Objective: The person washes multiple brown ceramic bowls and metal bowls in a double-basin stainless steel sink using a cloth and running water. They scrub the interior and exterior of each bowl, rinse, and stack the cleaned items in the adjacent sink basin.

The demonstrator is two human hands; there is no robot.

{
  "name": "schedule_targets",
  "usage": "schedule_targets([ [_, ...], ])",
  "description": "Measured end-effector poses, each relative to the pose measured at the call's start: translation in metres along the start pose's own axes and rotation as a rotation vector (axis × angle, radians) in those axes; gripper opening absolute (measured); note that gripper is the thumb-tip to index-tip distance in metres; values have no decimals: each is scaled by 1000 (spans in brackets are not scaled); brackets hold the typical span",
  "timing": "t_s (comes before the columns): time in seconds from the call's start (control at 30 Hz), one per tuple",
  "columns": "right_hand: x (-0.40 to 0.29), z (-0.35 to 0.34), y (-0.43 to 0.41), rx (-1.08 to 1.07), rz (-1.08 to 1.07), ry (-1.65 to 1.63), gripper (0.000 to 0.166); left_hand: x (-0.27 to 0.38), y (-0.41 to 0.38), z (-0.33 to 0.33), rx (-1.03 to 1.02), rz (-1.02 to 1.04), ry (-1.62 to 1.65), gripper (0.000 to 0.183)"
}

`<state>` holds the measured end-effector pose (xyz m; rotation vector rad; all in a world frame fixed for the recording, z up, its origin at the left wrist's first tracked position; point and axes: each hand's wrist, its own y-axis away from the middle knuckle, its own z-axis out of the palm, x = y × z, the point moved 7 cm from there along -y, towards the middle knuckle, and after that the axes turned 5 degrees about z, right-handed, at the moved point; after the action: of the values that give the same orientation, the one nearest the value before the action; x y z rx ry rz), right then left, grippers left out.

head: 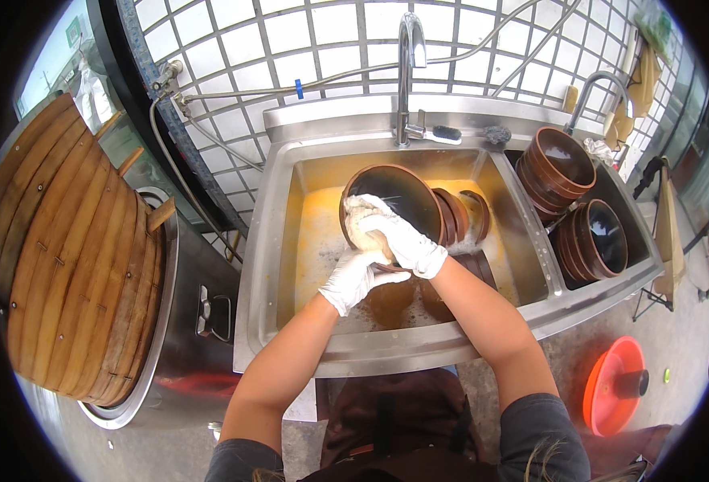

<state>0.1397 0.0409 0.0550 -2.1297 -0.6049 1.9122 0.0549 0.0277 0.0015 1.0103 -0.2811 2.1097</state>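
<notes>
Both my hands wear white gloves over the left basin of a stainless-steel sink point(390, 355). A large brown bowl with a dark glossy inside point(411, 196) is tilted towards me. My left hand point(357, 280) grips its near rim. My right hand point(399, 241) presses a pale, wet cloth point(363, 229) against the bowl's inner left side. Behind and right of it, several brown bowls point(454, 214) stand on edge in cloudy, foamy water point(318, 241). More brown bowls lie partly under water below my right forearm.
Stacked brown bowls point(595, 241) fill much of the right basin. A chrome faucet point(404, 84) rises behind, with a scrub brush point(444, 134) and steel-wool pad point(496, 134) on the ledge. A wooden-slatted steamer barrel point(83, 259) stands left; red basins point(616, 385) are on the floor at right.
</notes>
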Motion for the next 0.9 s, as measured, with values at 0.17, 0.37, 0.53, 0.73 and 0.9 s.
schedule_targets([
  [0.17, -7, 22, 1, -527, -165, 979, 20, 21, 13, 2, 133, 182, -154, 37],
  [0.37, 23, -31, 5, 390, 66, 1211, 23, 14, 15, 0, 237, 88, -114, 23],
  [0.53, -21, -36, 1, 582, -117, 1408, 32, 16, 8, 4, 201, 87, -47, 35],
  [0.73, -20, -68, 9, 758, 111, 1157, 35, 17, 3, -1, 312, 249, -190, 47],
  [0.9, 65, -151, 48, 958, 311, 584, 27, 32, 11, -6, 360, 338, -205, 66],
])
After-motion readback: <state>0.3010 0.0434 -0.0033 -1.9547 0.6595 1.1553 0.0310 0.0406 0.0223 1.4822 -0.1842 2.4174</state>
